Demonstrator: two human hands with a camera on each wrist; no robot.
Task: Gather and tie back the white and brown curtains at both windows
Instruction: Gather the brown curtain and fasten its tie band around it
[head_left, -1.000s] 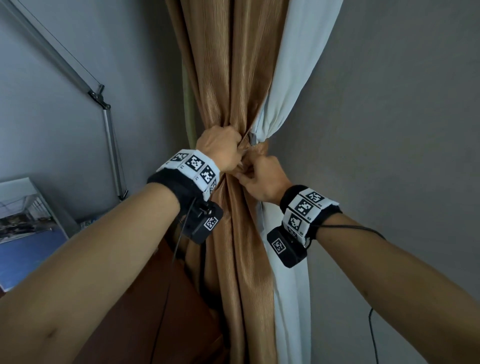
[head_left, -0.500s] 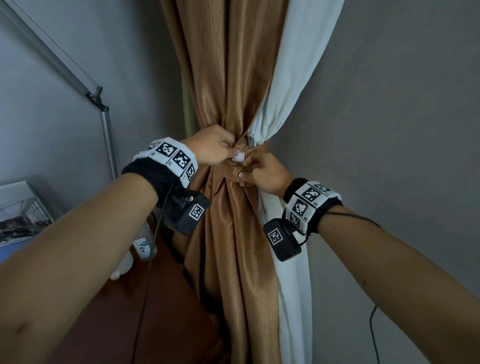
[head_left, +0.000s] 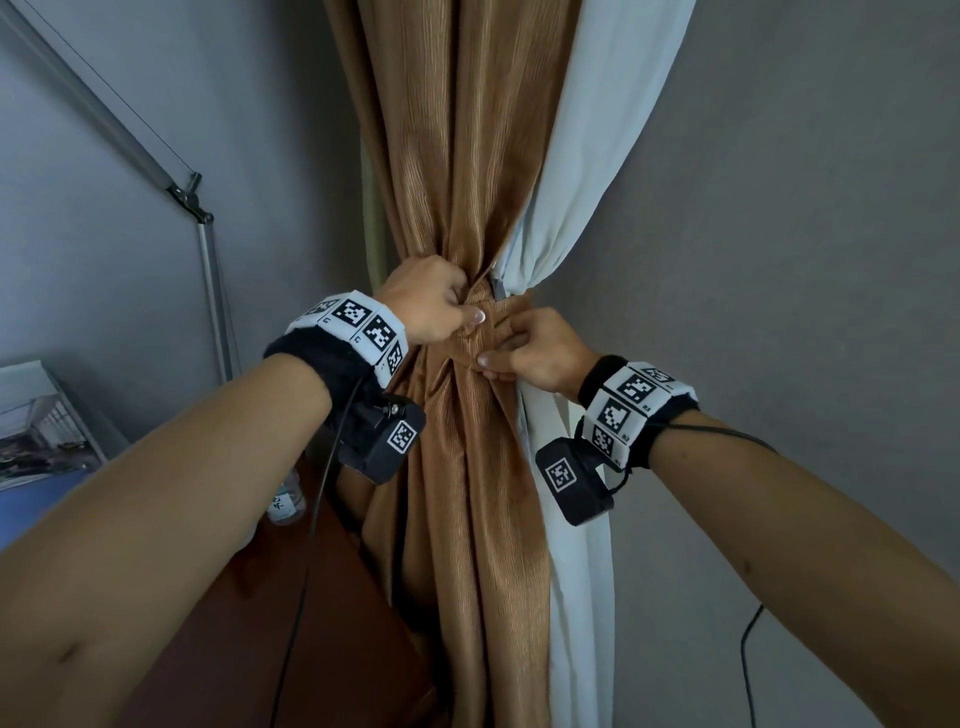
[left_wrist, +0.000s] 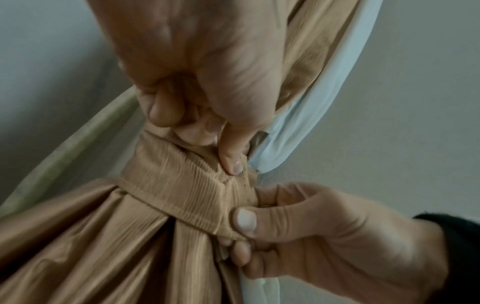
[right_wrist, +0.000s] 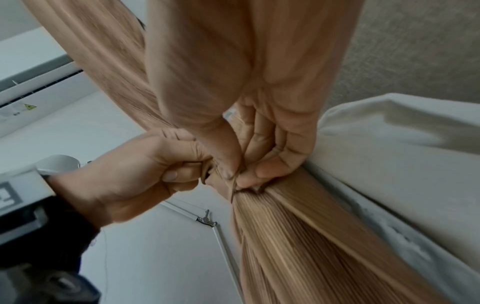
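Observation:
A brown curtain (head_left: 467, 156) and a white curtain (head_left: 597, 156) hang gathered together against the grey wall, cinched at waist height by a brown tie-back band (head_left: 478, 343) (left_wrist: 182, 185). My left hand (head_left: 431, 306) (left_wrist: 207, 115) grips the top of the band from the left, thumb pressed onto its fabric. My right hand (head_left: 524, 353) (left_wrist: 259, 226) pinches the band's end from the right, thumb on the front and fingers curled behind it. In the right wrist view both hands meet at the bunched fabric (right_wrist: 233, 181). The band's fastening is hidden under the fingers.
A metal lamp arm (head_left: 208, 291) rises along the left wall. A brown wooden table (head_left: 291, 649) with a small bottle (head_left: 285, 504) stands at the lower left, beside a picture board (head_left: 36, 426). A black cable (head_left: 748, 665) hangs at the lower right.
My left hand has slid from covering the knot to its upper left, uncovering the band. My right hand has shifted a little right and lower along the band. Both still hold it.

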